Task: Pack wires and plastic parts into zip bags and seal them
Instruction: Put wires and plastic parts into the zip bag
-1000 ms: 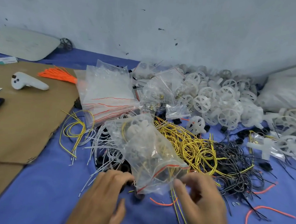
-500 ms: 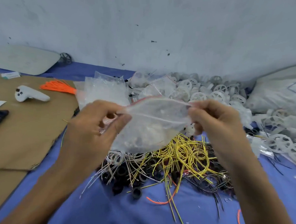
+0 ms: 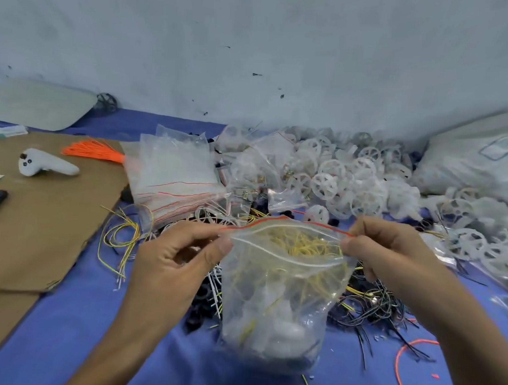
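Note:
A clear zip bag (image 3: 278, 307) with a red top line hangs upright between my hands, its mouth gaping open. Inside lie yellow wires and white plastic parts. My left hand (image 3: 174, 262) pinches the bag's left top corner. My right hand (image 3: 386, 251) pinches the right top corner. Behind the bag lies a tangle of yellow, white and black wires (image 3: 368, 303) on the blue cloth. White plastic wheel parts (image 3: 348, 186) are heaped further back.
A stack of empty zip bags (image 3: 173, 175) lies at centre left. Brown cardboard (image 3: 36, 223) covers the left, bearing a white controller (image 3: 46, 166) and an orange wire bundle (image 3: 91, 152). A large white sack (image 3: 481, 158) sits back right. Loose orange wire (image 3: 405, 368) curls at right.
The bag went from lying among the wires to being lifted and turned upright; its mouth, stretched flat half a second ago, now gapes open between both hands.

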### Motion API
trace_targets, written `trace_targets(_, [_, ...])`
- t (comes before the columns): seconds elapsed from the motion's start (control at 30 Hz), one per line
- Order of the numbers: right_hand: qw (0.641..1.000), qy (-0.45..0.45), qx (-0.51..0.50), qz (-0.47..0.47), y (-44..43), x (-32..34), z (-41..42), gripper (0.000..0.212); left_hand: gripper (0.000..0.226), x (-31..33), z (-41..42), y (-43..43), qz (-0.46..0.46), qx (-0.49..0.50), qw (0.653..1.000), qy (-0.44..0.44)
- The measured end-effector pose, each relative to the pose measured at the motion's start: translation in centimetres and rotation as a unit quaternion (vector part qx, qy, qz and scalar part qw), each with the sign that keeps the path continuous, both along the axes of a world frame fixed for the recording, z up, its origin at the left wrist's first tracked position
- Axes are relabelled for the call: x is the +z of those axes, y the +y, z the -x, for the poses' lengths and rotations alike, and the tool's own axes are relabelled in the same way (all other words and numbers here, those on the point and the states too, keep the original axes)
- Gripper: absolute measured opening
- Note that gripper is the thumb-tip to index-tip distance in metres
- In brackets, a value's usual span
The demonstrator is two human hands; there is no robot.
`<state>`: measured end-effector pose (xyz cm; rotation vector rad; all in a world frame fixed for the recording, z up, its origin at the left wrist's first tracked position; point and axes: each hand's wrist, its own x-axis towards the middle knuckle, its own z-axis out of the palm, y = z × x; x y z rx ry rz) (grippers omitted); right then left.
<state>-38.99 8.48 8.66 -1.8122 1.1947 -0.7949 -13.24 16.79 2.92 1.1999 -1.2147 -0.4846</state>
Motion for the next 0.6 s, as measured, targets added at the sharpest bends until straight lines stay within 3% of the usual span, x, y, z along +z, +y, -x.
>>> trace_targets(0.1, [0.999,0.032,0.008,0.041,-0.2,0.5,-0.5,0.029,0.016,-0.2,-0.1,-0.2,0.007,0.013,1.0,0.011])
trace_targets(0.23, [0.974,0.081,0.034,0.211,0.5,2.6,-2.4,0.04,0.016,-0.2,0.4,-0.3,0.011,0.008,1.0,0.004])
trace_targets(0.4, [0.896,0.261,0.187,0.308,2.2,4.2,-6.7,0.044,0.014,-0.3,0.8,0.0,0.01,0.003,1.0,0.006])
trace_targets(0.5, [0.863,0.315,0.196,0.342,2.5,4.0,-8.4,0.028,0.015,-0.5,0.9,0.3,0.012,0.004,1.0,0.009])
trace_targets(0.6, [0.866,0.303,0.194,0.347,2.6,3.7,-9.1,0.019,0.015,-0.6,0.8,0.6,0.011,0.006,1.0,0.017])
